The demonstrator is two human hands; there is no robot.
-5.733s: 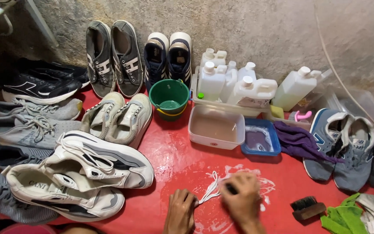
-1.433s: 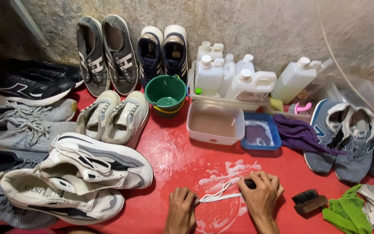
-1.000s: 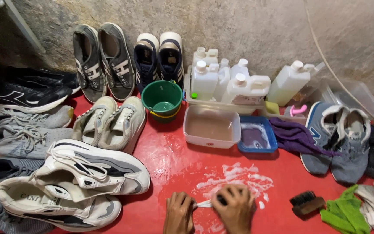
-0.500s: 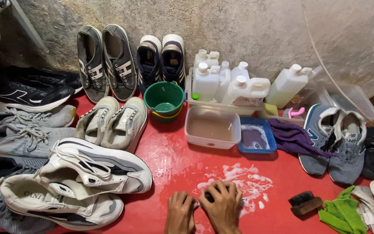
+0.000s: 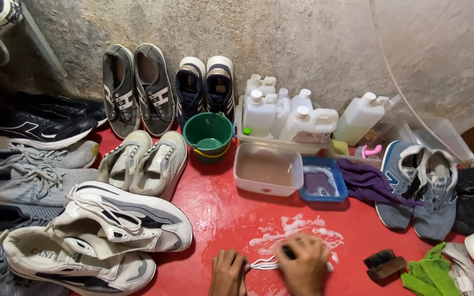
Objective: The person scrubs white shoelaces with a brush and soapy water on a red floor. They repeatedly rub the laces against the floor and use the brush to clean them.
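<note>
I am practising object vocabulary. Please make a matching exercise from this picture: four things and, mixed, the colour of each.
Things:
1. small bucket
2. folded cloth
3. square basin
4. rag beside the brush

Colours:
a. purple
b. blue
c. dark green with yellow handle
d. bright green

Pairs: 1-c, 2-a, 3-b, 4-d

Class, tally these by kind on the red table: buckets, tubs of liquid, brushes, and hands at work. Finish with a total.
Bucket: 1
Tubs, white tub and blue tub: 2
Brushes, loose brush and held brush: 2
Hands, left hand and right hand: 2
Total: 7
</note>
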